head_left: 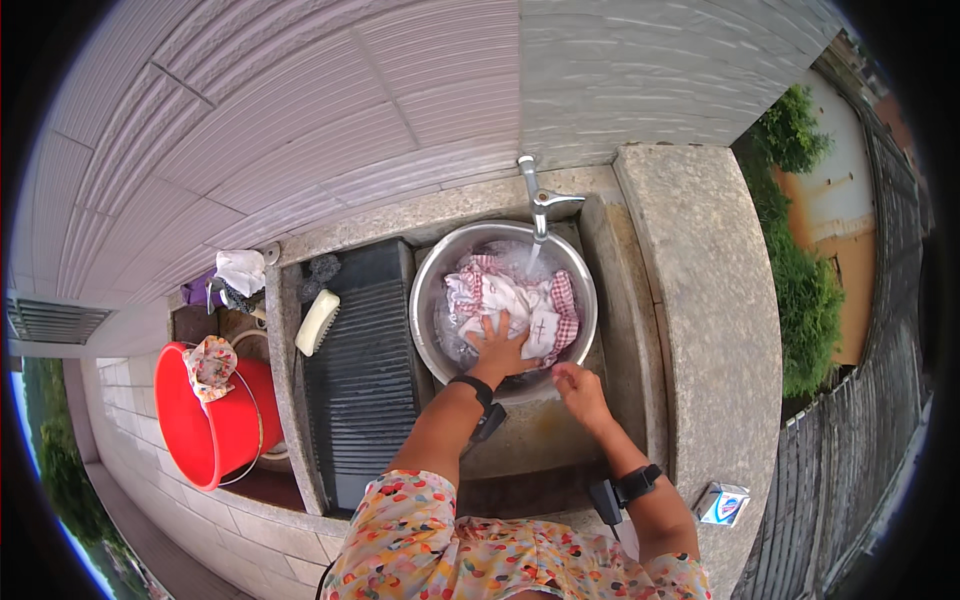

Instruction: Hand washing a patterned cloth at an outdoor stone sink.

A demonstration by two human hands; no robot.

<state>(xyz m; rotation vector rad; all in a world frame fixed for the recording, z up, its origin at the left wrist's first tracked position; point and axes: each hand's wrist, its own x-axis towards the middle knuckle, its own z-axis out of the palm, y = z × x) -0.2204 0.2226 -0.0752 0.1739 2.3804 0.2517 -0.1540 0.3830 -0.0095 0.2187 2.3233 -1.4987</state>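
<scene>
1. Two bare grips. Left grip [498, 345]: fingers spread, pressed down on wet cloth [503, 298]. Right grip [582, 390]: curled, at the near right edge of the basin; cannot tell whether pinching anything.
2. Cloth: white and red-checked, bunched in water inside one metal basin [417, 318]; cannot count pieces.
3. One tap [541, 203], running into the basin from beyond its far edge.
4. One sink [515, 437] around the basin: narrow gap along the right wall, wider room on the near side.
5. One black washboard [362, 375], left of the basin. On its left edge, one pale brush [318, 322]; farther back, one dark scourer [322, 268].
6. One red bucket [235, 425], farther left, tilted, with one patterned rag [210, 366] over the rim.
7. One broad stone ledge [705, 290] on the right, with one small box [722, 504] near its outer edge.
8. Two dark wristbands [638, 484], one per wrist.
</scene>
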